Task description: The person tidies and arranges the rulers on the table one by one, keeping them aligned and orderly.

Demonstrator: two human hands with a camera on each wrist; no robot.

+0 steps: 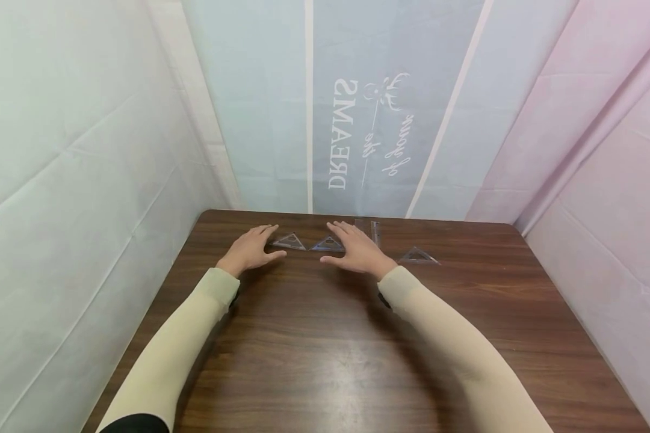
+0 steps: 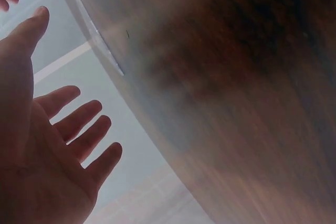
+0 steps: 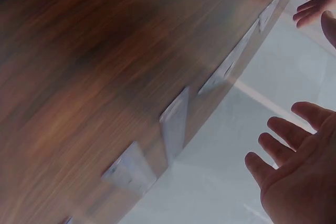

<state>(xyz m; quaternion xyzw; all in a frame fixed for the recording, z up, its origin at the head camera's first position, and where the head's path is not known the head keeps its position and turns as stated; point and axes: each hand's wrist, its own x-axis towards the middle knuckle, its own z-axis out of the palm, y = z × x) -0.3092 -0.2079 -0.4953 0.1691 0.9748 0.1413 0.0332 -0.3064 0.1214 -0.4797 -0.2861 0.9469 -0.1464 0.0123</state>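
Clear plastic set squares and rulers lie along the far side of the brown table. My left hand [image 1: 249, 248] is spread beside a triangular set square [image 1: 289, 242], fingers apart and nothing in its grasp. Just to the right, a second, bluish set square [image 1: 325, 244] is partly covered by my right hand [image 1: 357, 249], whose fingers are also extended and hold nothing. Beyond that hand are a narrow clear ruler [image 1: 376, 231] and another clear flat strip [image 1: 360, 224]. A third set square [image 1: 419, 257] lies to the right of the right wrist.
The brown wood-grain table [image 1: 314, 337] ends at a far edge close behind the plastic pieces. A pale blue cloth with mirrored lettering [image 1: 342, 132] hangs there. White cloth [image 1: 76, 198] stands on the left, and pinkish cloth [image 1: 601, 174] on the right.
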